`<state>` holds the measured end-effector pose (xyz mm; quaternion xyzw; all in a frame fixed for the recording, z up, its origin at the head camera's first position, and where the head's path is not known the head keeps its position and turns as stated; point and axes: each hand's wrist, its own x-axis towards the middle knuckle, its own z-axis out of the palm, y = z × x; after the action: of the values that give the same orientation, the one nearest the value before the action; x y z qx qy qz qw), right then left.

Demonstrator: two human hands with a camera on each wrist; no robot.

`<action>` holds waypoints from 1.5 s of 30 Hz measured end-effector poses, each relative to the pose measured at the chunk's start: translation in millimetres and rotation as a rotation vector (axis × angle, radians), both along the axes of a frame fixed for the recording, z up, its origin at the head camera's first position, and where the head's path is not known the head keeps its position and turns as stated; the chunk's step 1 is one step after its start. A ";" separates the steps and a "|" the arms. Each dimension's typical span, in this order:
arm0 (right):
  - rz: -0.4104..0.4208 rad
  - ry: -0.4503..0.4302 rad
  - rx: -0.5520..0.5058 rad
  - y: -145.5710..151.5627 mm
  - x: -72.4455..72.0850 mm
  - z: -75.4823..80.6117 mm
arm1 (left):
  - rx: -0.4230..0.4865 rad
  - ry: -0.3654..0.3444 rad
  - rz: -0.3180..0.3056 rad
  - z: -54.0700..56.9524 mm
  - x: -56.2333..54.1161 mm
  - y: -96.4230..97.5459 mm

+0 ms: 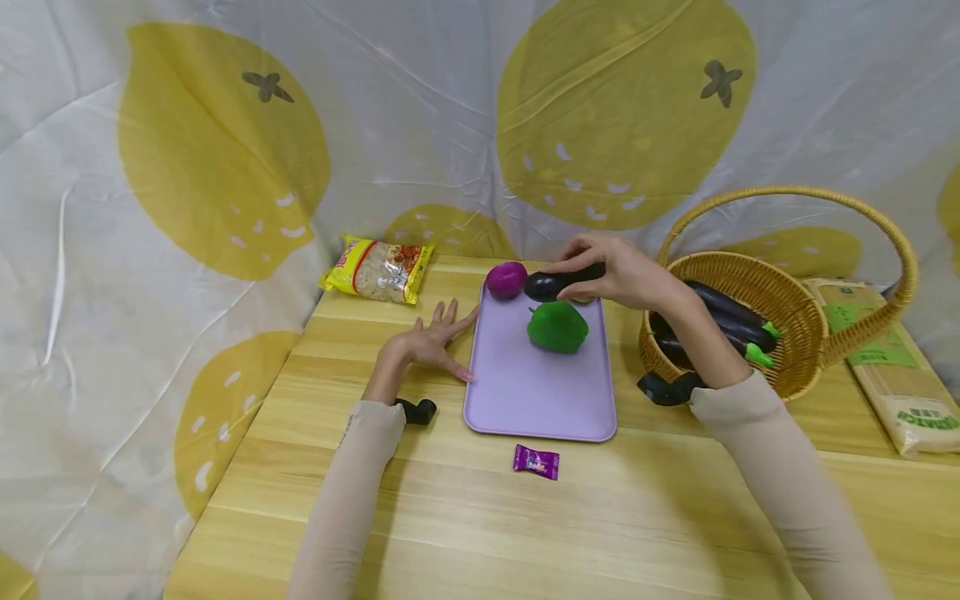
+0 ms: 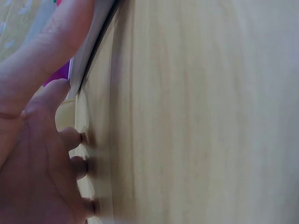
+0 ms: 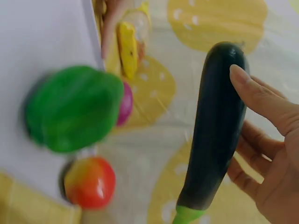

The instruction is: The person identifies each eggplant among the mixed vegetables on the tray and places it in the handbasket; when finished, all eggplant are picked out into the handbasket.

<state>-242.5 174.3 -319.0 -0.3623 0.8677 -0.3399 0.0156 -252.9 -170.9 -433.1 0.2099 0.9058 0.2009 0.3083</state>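
Observation:
My right hand (image 1: 618,271) grips a dark eggplant (image 1: 546,287) above the far end of a lilac tray (image 1: 540,404). In the right wrist view the thumb and fingers lie across the eggplant (image 3: 217,121), its green stem end pointing down. Spread fingers of my left hand (image 1: 429,342) touch the tray's left rim. On the tray are a green bell pepper (image 1: 558,328) and, at its far left corner, a purple roundish item (image 1: 507,280). A red-yellow fruit (image 3: 91,182) on the tray shows in the right wrist view; in the head view the right hand mostly hides it.
A wicker basket (image 1: 812,354) with a tall handle and several eggplants (image 1: 731,317) stands right of the tray. Beyond it lies a flat package (image 1: 892,367). A yellow food bag (image 1: 381,269) lies at the back left, and a purple-wrapped candy (image 1: 536,462) in front of the tray.

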 end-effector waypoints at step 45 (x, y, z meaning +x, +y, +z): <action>-0.439 -0.477 0.128 183.6 -20.3 -66.7 | 0.012 -0.004 0.010 -4.0 0.4 -0.9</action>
<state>-262.8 357.9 -385.7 -0.0752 0.9167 -0.3550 0.1673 -252.5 -171.8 -437.1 0.2070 0.9050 0.2082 0.3079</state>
